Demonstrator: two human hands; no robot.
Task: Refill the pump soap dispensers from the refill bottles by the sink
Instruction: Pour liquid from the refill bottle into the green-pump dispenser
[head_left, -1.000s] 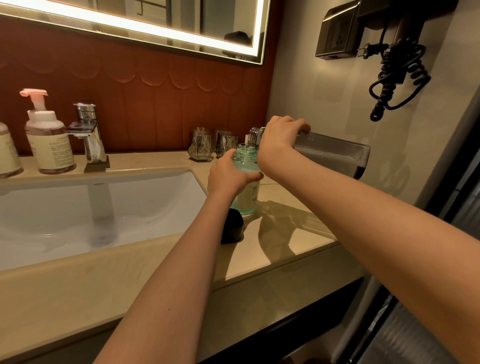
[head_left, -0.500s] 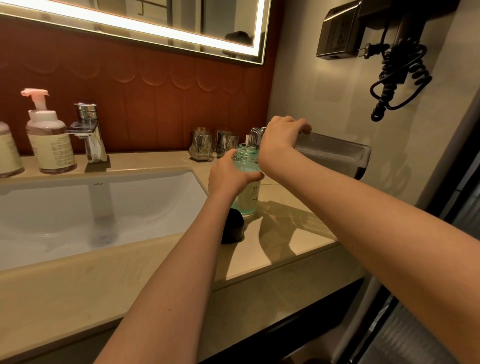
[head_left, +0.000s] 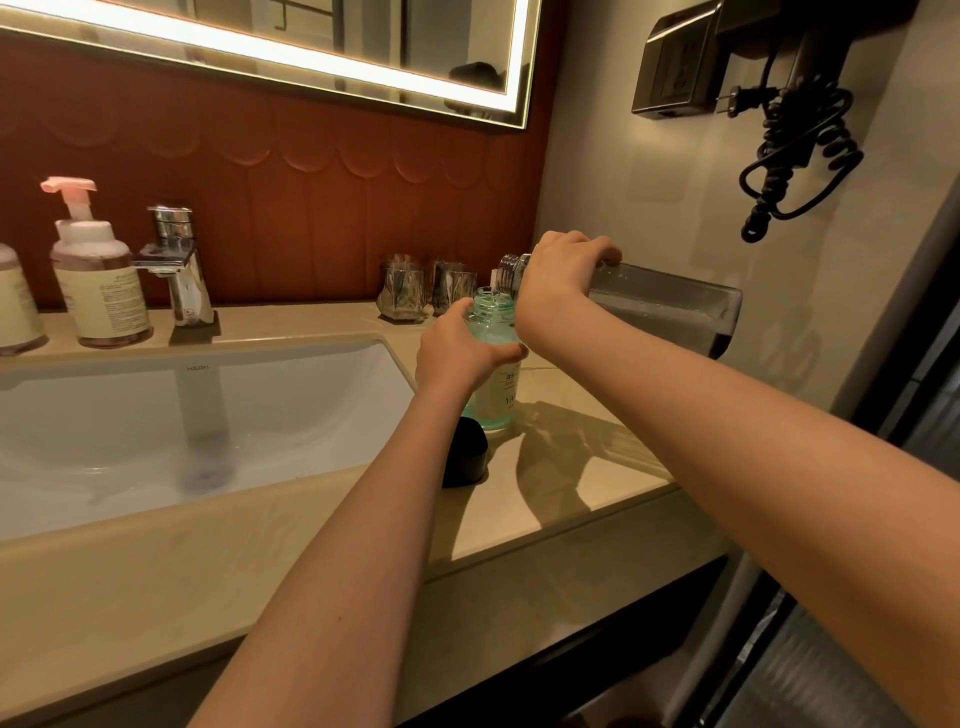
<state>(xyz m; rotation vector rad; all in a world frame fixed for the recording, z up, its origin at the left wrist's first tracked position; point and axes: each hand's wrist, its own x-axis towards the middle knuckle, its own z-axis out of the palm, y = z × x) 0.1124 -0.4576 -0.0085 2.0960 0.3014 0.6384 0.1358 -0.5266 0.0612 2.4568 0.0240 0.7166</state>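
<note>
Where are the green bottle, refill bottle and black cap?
green bottle (head_left: 500, 406), head view, lower label.
refill bottle (head_left: 667, 306), head view, clear side wall.
black cap (head_left: 468, 457), head view, its side.

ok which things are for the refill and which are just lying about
In use: small clear green bottle, large clear refill bottle tilted over it, black round cap, pink-topped pump dispenser maybe next.
Lying about: chrome tap, two faceted glass tumblers, black coiled cord.

Illumination is dim and warm. Main source: the light strip (head_left: 311, 63) framing the mirror (head_left: 363, 31), overexposed to white glare. Hard-edged shadows fall on the countertop (head_left: 576, 457). Wide-angle distortion bends straight lines near the edges.
</note>
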